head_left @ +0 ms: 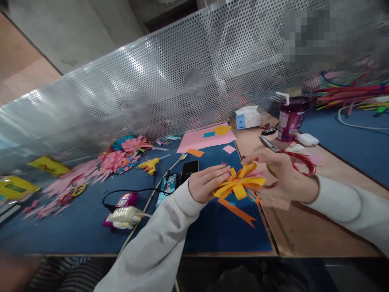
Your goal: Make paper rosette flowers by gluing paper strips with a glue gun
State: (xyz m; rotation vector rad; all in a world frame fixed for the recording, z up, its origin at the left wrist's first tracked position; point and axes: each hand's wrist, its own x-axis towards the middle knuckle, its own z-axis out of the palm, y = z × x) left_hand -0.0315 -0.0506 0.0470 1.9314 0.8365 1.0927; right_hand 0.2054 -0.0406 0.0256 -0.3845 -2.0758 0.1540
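Note:
A yellow paper flower (240, 187) with looped petals is held over the front of the table. My left hand (206, 182) grips its left side, fingers closed over the petals. At its right, my right hand (281, 176) has bent fingers at the upper and right petals; that hand is partly blurred. Beneath the flower an orange paper strip (238, 211) with a notched end points toward the front edge. Red-handled scissors (304, 162) lie behind my right hand, which partly covers them.
A yellow glue gun (149, 165), two phones (166, 188) and a power strip (126, 217) with cables lie left. Pink paper flowers (118, 162) sit farther left. Behind are a pink sheet (200, 138), tissue pack (247, 117) and purple cup (291, 119). A perforated metal panel (170, 81) backs the table.

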